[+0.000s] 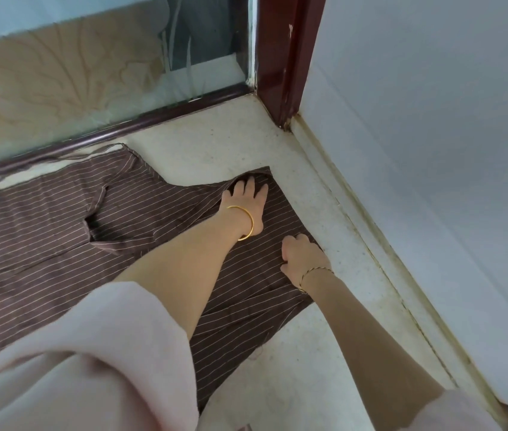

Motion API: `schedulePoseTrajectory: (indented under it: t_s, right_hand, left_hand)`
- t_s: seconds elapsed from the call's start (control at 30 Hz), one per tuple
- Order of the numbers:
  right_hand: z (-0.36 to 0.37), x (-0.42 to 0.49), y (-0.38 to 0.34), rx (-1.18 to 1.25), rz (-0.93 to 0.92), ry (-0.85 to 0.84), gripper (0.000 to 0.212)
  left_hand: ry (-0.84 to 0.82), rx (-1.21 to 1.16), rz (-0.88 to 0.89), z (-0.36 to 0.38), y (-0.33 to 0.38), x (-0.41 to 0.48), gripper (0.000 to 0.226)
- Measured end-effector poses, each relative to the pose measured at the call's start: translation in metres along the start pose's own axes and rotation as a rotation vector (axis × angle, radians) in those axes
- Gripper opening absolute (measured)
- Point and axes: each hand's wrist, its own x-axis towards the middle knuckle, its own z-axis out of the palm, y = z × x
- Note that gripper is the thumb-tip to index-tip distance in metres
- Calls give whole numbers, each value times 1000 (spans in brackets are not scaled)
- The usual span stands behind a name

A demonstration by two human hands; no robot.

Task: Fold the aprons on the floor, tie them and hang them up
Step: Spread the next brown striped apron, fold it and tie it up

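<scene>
The brown striped apron lay spread on the pale floor beside the glass door, the left hand pressing flat, fingers splayed, near its far corner, while the right hand pinched its near edge.

Bare floor open beyond and right of the apron, hemmed in by the glass door behind, dark door frame at the corner, wall alongside.
</scene>
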Motion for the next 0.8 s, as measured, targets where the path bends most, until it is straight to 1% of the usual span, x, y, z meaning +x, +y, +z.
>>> schedulePoseTrajectory:
  t_s: [0.07,0.1,0.2,0.27,0.3,0.4,0.53,0.67,0.7,0.8]
  right_hand:
    - [-2,-3,2,20,-2,14,30]
    - [-2,-6,1,25,-6,29,29]
    - [-1,-21,-7,129,-8,170,22]
    - [5,-38,-23,228,-16,247,19]
    - [11,-48,-35,257,-36,250,19]
    - [32,-76,-70,294,-110,168,17]
    - [61,-116,-110,299,-169,84,13]
    - [94,-160,-133,362,-129,4,11]
    - [103,-172,-137,366,-116,-6,11]
    - [127,-206,-151,345,-98,6,10]
  left_hand:
    - [21,-143,43,-9,-6,-2,75]
    - [64,-241,72,-11,-9,-8,69]
    - [185,-534,121,-5,-16,-45,54]
    - [178,-677,104,9,-23,-79,47]
    - [155,-700,103,18,-29,-97,45]
    - [125,-698,80,44,-48,-139,37]
    - [112,-749,13,62,-80,-200,17]
    - [50,-795,-66,86,-102,-258,2]
    - [25,-813,-96,93,-105,-273,4]
    - [-39,-853,-179,120,-111,-317,23]
